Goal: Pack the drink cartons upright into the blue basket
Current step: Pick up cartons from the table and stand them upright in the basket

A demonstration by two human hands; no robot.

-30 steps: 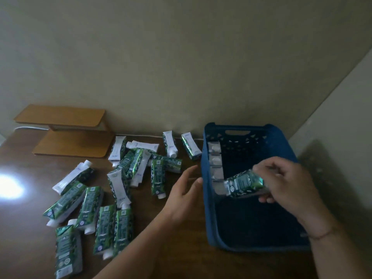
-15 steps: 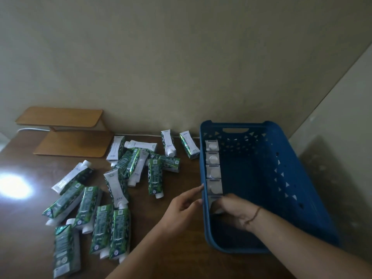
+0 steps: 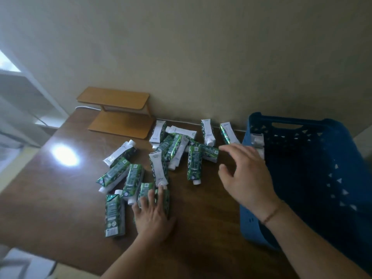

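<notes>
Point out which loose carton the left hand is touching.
The drink carton at the pile's near edge, lying flat under the left hand; its fingers rest on it. The others lie untouched.

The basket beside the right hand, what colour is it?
The basket is dark blue, with small triangular holes in its walls; the head view shows it.

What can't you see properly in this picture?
- Head view: most upright cartons in the blue plastic basket; the right hand covers the row.
- The green drink carton under the left hand: mostly covered.
- Carton lettering: too small.
- The basket's right side: cut off by the edge.
</notes>
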